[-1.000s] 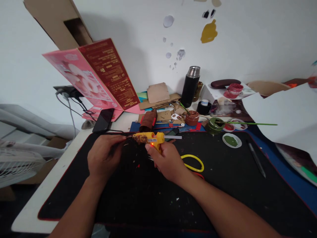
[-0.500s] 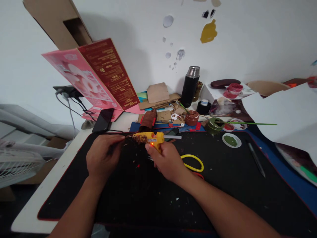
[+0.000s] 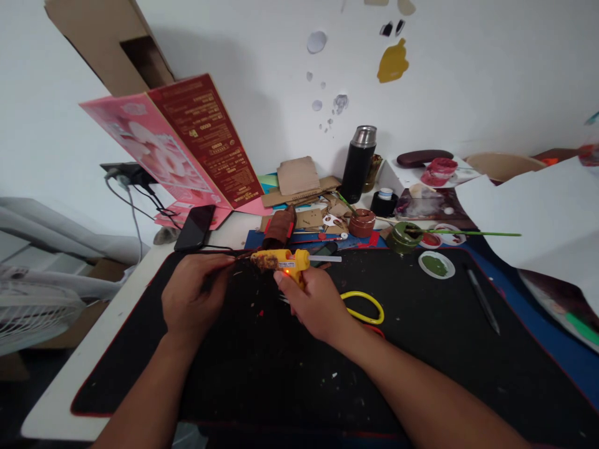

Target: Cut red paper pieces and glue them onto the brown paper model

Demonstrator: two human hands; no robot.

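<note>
My right hand (image 3: 321, 304) is wrapped round the handle of a yellow glue gun (image 3: 296, 262), whose orange light is lit. A pale glue stick (image 3: 325, 258) juts from its back end, and brown grime coats the front. My left hand (image 3: 193, 296) pinches a small, thin dark brown piece (image 3: 241, 255) right by the nozzle. Whether nozzle and piece touch, I cannot tell. Just behind the gun stands a brown-painted rounded object (image 3: 279, 227) with red edges. Yellow-handled scissors (image 3: 367, 294) lie on the black mat (image 3: 262, 374), partly hidden by my right hand.
A phone (image 3: 195, 227) leans at the left by a pink and red box (image 3: 201, 143). Cardboard scraps (image 3: 299, 178), a black flask (image 3: 359, 162), a brown paint jar (image 3: 362, 222) and a green paint jar (image 3: 405, 238) line the back. A dark pen (image 3: 482, 299) lies right.
Both hands stay almost still, with the nozzle held by the brown piece. The whole view has shifted very slightly.
</note>
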